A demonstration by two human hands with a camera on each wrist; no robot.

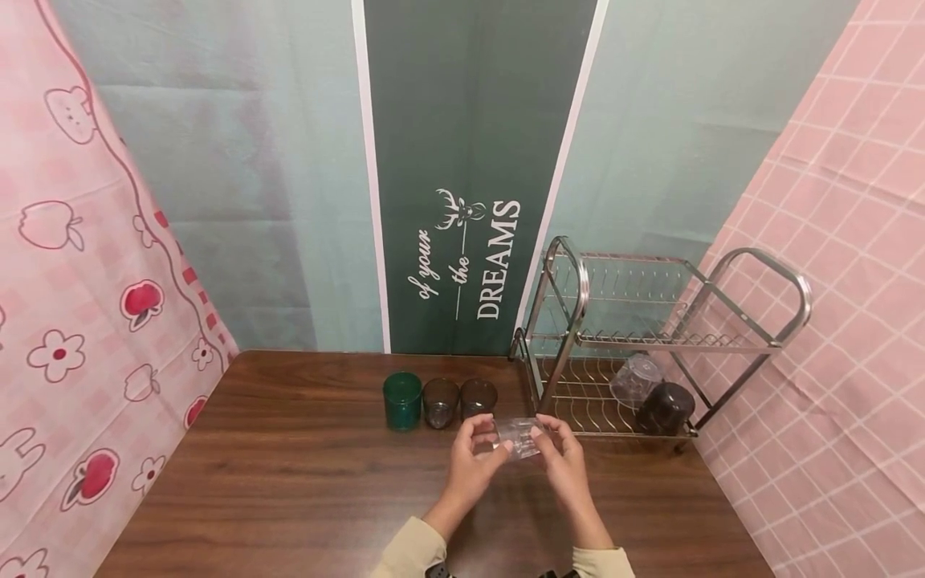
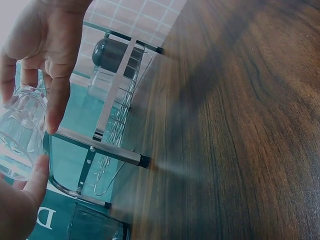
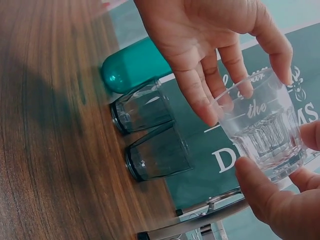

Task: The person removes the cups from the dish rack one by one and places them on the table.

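Both hands hold a clear glass [image 1: 522,437] tipped onto its side over the table, close in front of a row of cups. My left hand [image 1: 470,466] pinches it at the rim end, with thumb and fingers spread around the mouth. At the base end, my right hand [image 1: 567,461] grips it between thumb and fingers. Ridges show inside the lower part of the clear glass [image 3: 265,130] in the right wrist view. Behind the hands stand a green cup [image 1: 401,401] and two smoky dark glasses, the left one [image 1: 440,403] and the right one [image 1: 478,396].
A two-tier metal dish rack [image 1: 571,345] stands at the table's back right. On its lower tier are a clear cup [image 1: 634,381] and a dark cup [image 1: 666,409], bottoms up. The wooden table [image 1: 289,466] reaches back to a curtain [image 1: 289,160]; pink cloths hang on both sides.
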